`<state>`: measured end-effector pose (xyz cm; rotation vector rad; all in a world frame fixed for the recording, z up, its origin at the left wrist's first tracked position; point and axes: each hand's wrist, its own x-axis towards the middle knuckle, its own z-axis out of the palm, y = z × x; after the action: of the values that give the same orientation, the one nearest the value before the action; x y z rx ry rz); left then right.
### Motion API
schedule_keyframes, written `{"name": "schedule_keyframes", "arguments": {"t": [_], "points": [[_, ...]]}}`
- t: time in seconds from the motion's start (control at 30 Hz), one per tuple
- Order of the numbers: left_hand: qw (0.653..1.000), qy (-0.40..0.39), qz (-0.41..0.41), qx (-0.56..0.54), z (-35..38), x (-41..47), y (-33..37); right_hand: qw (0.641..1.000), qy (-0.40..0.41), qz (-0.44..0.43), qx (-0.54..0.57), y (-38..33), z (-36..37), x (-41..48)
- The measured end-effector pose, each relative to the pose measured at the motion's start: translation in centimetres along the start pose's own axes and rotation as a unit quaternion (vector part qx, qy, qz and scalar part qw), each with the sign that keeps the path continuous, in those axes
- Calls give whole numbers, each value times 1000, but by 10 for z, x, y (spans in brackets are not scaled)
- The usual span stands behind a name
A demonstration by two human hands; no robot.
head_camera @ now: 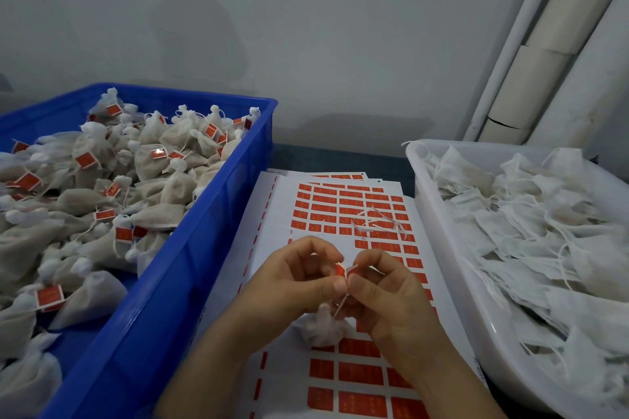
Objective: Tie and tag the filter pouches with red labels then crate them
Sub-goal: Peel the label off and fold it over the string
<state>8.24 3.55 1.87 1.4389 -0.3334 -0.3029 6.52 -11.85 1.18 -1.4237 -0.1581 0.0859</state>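
I see my left hand and right hand pinching a red label shut around a string, the pouch hanging just beneath them. Left of them, the blue crate holds many tagged pouches; right, a white tub of untied ones remains.
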Motion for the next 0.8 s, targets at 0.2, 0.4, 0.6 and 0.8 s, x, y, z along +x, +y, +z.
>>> {"name": "schedule_keyframes", "arguments": {"t": [0.2, 0.4, 0.6, 0.8], "points": [[994, 74, 51, 61, 0, 1, -2, 1000, 0, 5, -7, -2, 1, 0], [994, 72, 69, 47, 1, 0, -2, 1000, 12, -2, -6, -2, -1, 0], [996, 55, 63, 31, 2, 0, -1, 1000, 16, 11, 2, -1, -2, 1], [999, 33, 42, -8, 2, -1, 0, 1000, 24, 0, 12, -1, -2, 1]]}}
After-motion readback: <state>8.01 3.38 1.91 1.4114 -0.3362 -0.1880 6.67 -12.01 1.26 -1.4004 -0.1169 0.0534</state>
